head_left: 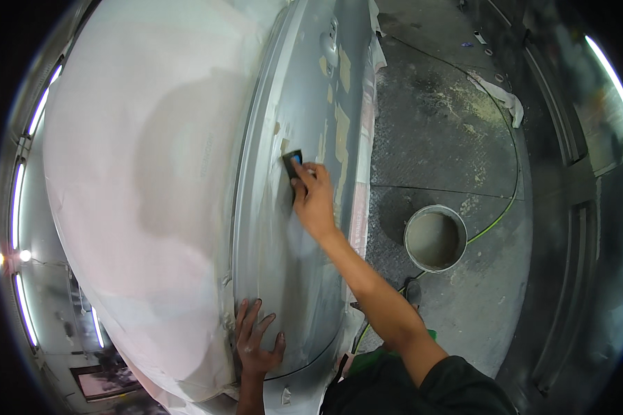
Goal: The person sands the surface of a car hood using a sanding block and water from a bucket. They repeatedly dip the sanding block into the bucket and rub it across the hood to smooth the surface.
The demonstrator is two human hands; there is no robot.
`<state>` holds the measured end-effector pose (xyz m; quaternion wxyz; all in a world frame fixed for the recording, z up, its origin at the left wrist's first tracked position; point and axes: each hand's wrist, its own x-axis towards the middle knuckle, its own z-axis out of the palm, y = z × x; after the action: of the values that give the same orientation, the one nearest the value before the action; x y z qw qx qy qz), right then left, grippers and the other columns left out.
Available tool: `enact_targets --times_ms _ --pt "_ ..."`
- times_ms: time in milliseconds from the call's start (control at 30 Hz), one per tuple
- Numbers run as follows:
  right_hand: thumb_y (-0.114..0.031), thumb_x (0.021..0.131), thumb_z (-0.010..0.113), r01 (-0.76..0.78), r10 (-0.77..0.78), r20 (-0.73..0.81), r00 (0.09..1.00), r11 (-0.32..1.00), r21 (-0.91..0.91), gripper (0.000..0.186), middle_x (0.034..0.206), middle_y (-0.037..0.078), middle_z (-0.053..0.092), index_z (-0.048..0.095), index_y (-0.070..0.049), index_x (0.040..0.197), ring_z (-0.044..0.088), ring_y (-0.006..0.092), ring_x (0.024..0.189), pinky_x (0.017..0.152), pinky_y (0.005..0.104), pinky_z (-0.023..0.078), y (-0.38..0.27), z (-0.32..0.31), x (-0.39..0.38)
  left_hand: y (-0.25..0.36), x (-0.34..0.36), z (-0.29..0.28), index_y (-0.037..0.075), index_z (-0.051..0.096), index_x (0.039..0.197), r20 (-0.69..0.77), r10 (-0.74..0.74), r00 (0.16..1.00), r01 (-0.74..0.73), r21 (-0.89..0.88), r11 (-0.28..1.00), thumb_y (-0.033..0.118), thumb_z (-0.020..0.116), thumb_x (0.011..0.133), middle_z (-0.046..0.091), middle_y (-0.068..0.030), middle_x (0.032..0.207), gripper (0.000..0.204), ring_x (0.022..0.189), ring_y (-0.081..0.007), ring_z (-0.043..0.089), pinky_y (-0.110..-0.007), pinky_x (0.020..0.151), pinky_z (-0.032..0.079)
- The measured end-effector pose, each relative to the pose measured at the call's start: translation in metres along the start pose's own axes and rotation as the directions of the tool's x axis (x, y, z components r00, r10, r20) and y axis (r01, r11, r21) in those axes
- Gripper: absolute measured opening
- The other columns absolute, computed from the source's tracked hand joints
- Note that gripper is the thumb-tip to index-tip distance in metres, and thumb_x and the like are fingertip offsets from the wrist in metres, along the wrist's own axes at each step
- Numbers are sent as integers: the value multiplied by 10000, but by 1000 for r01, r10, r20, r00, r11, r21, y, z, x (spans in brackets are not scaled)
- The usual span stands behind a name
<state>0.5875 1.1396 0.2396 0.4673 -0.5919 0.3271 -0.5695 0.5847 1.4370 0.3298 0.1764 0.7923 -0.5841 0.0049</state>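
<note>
Clamping a dark block [289, 167] in the right hand [316, 202], against the grey car panel [284, 266]; well behind it, resting a spread-fingered left hand [258, 349]; looking part-done, smeared dull behind the block, with tan patches [341, 136] remaining ahead.

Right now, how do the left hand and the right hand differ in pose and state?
The right hand grips a dark block; the left hand holds nothing, its fingers spread. The left hand is lower in the picture, the right hand higher. Both are bare and at the grey panel.
</note>
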Motion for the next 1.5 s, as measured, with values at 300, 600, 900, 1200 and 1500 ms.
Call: enact_targets --times_ms 300,600,900,1200,1500 --pt "81 835 579 -23 24 79 997 1000 -11 433 1149 187 548 648 -73 1234 526 339 966 875 407 458 -4 -9 3 9 2 4 65 678 1051 28 -7 1000 6 44 999 155 696 722 544 -187 1351 341 1345 -440 398 -552 1096 349" --pt "-52 888 617 -213 214 -15 977 975 69 339 1093 172 589 641 -51 1225 605 313 965 851 359 483 84 -13 47 3 5 -3 48 650 1112 17 -62 998 58 190 980 158 721 731 527 -214 1356 403 1331 -444 418 -542 1090 363" --pt "-145 897 587 -951 909 -282 306 278 -137 291 961 209 698 636 -23 1156 690 339 898 810 401 536 439 -294 -178 -82 -14 16 -16 336 1453 -120 19 993 26 364 931 375 500 968 309 -274 1513 644 1419 -424 283 -544 1155 230" --pt "-167 955 433 -410 954 -11 300 119 -904 343 1006 260 687 690 54 1004 683 363 939 826 450 532 696 -382 -301 -28 46 36 -17 347 1447 -200 72 977 111 769 629 440 456 962 285 -253 1535 675 1436 -405 256 -554 1156 219" --pt "-239 844 654 -145 875 -29 483 48 -988 306 993 247 674 670 16 1013 671 412 948 790 493 541 685 -459 -309 -14 32 30 -5 353 1439 -264 -9 964 179 629 756 492 513 929 207 -327 1533 729 1445 -451 194 -563 1151 210"
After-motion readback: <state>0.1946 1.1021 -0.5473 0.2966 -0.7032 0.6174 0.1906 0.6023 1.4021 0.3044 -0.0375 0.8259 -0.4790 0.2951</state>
